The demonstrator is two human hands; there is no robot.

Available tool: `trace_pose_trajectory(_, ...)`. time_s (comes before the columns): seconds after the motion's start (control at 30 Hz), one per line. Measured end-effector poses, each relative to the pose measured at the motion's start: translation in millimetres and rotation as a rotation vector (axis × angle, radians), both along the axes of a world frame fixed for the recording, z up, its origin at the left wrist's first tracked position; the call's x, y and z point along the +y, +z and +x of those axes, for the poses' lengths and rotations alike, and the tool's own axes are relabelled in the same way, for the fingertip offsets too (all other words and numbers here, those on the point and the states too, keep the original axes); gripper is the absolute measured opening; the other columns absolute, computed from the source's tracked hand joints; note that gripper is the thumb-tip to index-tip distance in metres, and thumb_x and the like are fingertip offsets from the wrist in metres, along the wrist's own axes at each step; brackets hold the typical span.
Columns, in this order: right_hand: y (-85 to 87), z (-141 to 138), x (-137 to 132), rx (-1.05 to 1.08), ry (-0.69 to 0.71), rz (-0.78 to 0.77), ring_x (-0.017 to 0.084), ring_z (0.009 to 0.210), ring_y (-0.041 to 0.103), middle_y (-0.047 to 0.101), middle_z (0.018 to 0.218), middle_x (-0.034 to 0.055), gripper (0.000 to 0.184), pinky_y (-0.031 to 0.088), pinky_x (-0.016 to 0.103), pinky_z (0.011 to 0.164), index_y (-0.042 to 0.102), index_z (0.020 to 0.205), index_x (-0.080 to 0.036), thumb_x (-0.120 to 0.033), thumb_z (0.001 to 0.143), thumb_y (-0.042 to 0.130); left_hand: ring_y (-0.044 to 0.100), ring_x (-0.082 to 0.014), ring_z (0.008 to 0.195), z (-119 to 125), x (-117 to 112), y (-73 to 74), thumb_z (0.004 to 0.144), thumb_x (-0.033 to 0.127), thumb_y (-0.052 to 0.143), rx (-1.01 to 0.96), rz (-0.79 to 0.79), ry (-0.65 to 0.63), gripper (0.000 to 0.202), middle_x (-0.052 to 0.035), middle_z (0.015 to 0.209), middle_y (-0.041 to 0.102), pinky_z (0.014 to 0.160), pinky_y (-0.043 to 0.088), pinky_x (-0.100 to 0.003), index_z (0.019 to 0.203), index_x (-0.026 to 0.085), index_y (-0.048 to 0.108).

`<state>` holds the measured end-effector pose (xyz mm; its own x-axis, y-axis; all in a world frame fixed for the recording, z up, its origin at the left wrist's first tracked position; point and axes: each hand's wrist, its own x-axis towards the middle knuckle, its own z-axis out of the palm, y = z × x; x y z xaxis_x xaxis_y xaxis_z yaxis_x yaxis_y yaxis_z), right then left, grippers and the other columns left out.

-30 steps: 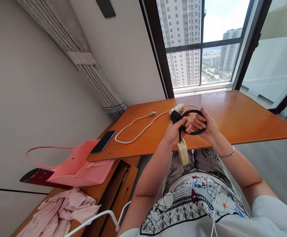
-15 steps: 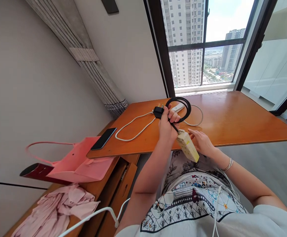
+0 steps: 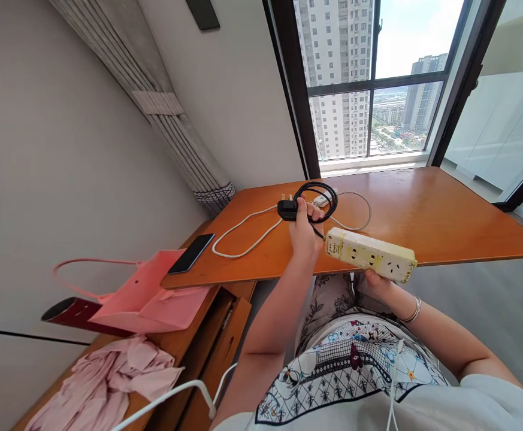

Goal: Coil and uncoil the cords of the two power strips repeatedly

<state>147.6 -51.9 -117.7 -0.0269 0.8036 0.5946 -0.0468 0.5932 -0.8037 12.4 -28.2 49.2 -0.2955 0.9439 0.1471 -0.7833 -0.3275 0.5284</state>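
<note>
My left hand [image 3: 305, 230] is closed round a coiled black cord [image 3: 316, 200] with its black plug [image 3: 287, 209] sticking out to the left, held just above the orange table [image 3: 445, 215]. The cord runs down to a yellowed white power strip [image 3: 369, 254], which lies level in front of me near the table's front edge. My right hand [image 3: 377, 281] grips the strip from underneath; most of its fingers are hidden behind it.
A white cable [image 3: 247, 230] with a small white adapter [image 3: 322, 197] loops across the table behind my hands. A black phone [image 3: 190, 252] lies at the table's left corner. A pink bag [image 3: 148, 296] and pink cloth [image 3: 112, 383] rest on the lower cabinet at left.
My right hand has gone under the power strip and lifted it from hanging to level. The left hand keeps the coiled cord, slightly lower than before.
</note>
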Motion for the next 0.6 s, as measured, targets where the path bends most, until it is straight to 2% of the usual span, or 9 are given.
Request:
trace_pose_trajectory(0.1, 31.7, 5, 9, 0.324, -0.062, -0.081, 0.031, 0.124, 0.059, 0.071, 0.117, 0.0076, 0.065, 0.050, 0.050, 0.104, 0.065, 0.119, -0.030, -0.075, 0.072, 0.059, 0.038, -0.0069, 0.051, 3, -2, -5.3, 0.095, 0.032, 0.065, 0.071, -0.020, -0.058, 0.021, 0.0074, 0.054, 0.034, 0.057, 0.039, -0.019, 0.081, 0.016, 0.063)
trace_pose_trajectory(0.2, 69.2, 11, 21, 0.516, -0.116, -0.156, 0.028, 0.128, 0.057, 0.072, 0.115, 0.0058, 0.060, 0.046, 0.046, 0.109, 0.066, 0.117, -0.027, -0.069, 0.074, 0.062, 0.034, -0.0078, 0.049, 10, -9, -9.4, 0.096, 0.037, 0.061, 0.132, -0.051, -0.184, 0.028, 0.0072, 0.053, 0.029, 0.054, 0.037, -0.021, 0.077, 0.017, 0.062)
trace_pose_trajectory(0.3, 94.8, 13, 27, 0.550, -0.004, -0.314, 0.027, 0.126, 0.060, 0.074, 0.114, 0.0044, 0.058, 0.050, 0.043, 0.105, 0.065, 0.113, -0.026, -0.071, 0.076, 0.061, 0.031, -0.0084, 0.048, 17, -17, -13.4, 0.092, 0.044, 0.065, 0.172, -0.041, -0.286, 0.037, 0.0067, 0.053, 0.028, 0.050, 0.033, -0.022, 0.068, 0.018, 0.054)
trace_pose_trajectory(0.4, 103.8, 13, 23, 0.509, 0.244, -0.507, 0.029, 0.116, 0.067, 0.076, 0.109, 0.0069, 0.062, 0.058, 0.045, 0.093, 0.064, 0.110, -0.025, -0.076, 0.075, 0.061, 0.033, -0.0087, 0.050, 21, -21, -18.5, 0.088, 0.047, 0.069, 0.228, -0.007, -0.313, 0.048, 0.0055, 0.053, 0.029, 0.050, 0.033, -0.022, 0.059, 0.019, 0.044)
trace_pose_trajectory(0.47, 104.2, 12, 19, 0.485, 0.356, -0.573, 0.030, 0.110, 0.069, 0.077, 0.104, 0.0089, 0.064, 0.060, 0.045, 0.086, 0.064, 0.108, -0.024, -0.078, 0.073, 0.063, 0.036, -0.0093, 0.051, 22, -21, -22.6, 0.087, 0.048, 0.071, 0.269, -0.001, -0.299, 0.050, 0.0051, 0.053, 0.030, 0.052, 0.036, -0.023, 0.058, 0.019, 0.043)
trace_pose_trajectory(0.53, 103.6, 11, 16, 0.487, 0.367, -0.561, 0.030, 0.105, 0.071, 0.077, 0.103, 0.0090, 0.063, 0.061, 0.043, 0.084, 0.063, 0.105, -0.024, -0.076, 0.071, 0.068, 0.036, -0.0098, 0.051, 23, -21, -27.1, 0.086, 0.048, 0.072, 0.296, 0.005, -0.293, 0.042, 0.0055, 0.053, 0.031, 0.052, 0.036, -0.023, 0.063, 0.019, 0.050)
trace_pose_trajectory(0.6, 103.9, 9, 15, 0.504, 0.303, -0.514, 0.029, 0.102, 0.072, 0.077, 0.101, 0.0079, 0.061, 0.062, 0.041, 0.082, 0.062, 0.102, -0.023, -0.073, 0.068, 0.074, 0.035, -0.0098, 0.050, 24, -20, -33.0, 0.085, 0.045, 0.074, 0.305, 0.010, -0.274, 0.030, 0.0064, 0.054, 0.033, 0.053, 0.037, -0.023, 0.076, 0.020, 0.059)
